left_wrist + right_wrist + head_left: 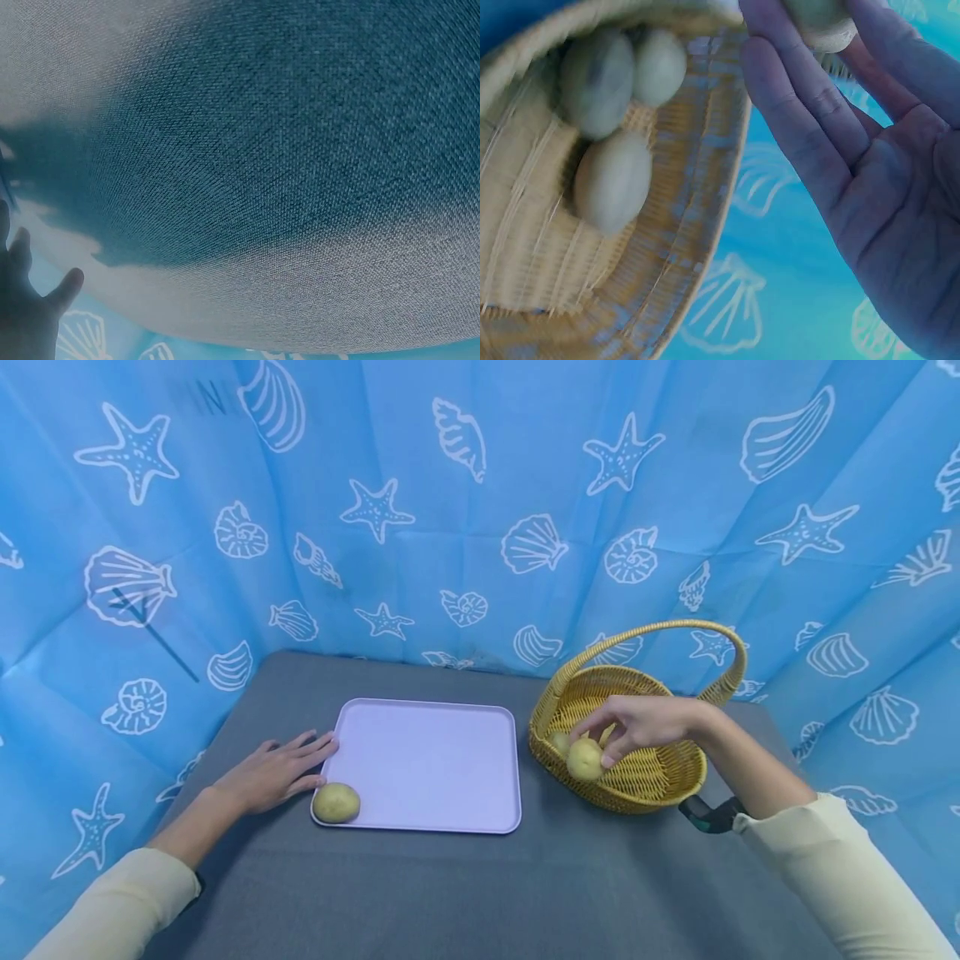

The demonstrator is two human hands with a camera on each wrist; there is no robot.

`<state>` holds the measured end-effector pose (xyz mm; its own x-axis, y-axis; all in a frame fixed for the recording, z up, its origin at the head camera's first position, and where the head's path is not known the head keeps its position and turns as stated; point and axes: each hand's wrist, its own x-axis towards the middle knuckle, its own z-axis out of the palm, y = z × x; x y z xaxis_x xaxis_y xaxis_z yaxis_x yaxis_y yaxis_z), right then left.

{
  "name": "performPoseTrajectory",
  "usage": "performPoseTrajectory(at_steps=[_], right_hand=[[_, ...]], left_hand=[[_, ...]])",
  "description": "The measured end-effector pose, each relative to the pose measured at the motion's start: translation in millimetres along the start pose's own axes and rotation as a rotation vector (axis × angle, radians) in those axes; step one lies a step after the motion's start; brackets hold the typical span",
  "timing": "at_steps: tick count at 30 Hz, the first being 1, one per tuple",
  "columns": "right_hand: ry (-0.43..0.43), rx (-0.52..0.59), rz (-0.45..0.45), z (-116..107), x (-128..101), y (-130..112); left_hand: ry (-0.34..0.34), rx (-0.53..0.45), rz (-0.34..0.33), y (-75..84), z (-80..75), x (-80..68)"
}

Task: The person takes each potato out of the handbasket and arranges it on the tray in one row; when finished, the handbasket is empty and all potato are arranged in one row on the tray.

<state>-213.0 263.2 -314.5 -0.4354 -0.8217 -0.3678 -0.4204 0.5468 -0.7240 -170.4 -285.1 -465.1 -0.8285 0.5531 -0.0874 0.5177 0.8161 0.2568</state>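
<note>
My right hand holds a potato in its fingertips just above the near rim of a yellow wicker basket. In the right wrist view the held potato shows at the top between the fingers, and three more potatoes lie inside the basket. My left hand lies flat on the grey table, fingertips touching the left edge of a lavender tray. One potato sits in the tray's near left corner.
The grey cloth-covered table is walled by a blue curtain with shell and starfish prints. The basket's tall handle arches over my right hand. The left wrist view shows only the table cloth and fingertips.
</note>
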Motion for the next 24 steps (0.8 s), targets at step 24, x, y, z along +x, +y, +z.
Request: performPoseTrajectory(at_steps=[24], right_hand=[[0.139,0.088,-0.170,82.9,153.5,-28.5]], left_hand=[[0.037,-0.026,0.006,-0.2,2.9,0.4]])
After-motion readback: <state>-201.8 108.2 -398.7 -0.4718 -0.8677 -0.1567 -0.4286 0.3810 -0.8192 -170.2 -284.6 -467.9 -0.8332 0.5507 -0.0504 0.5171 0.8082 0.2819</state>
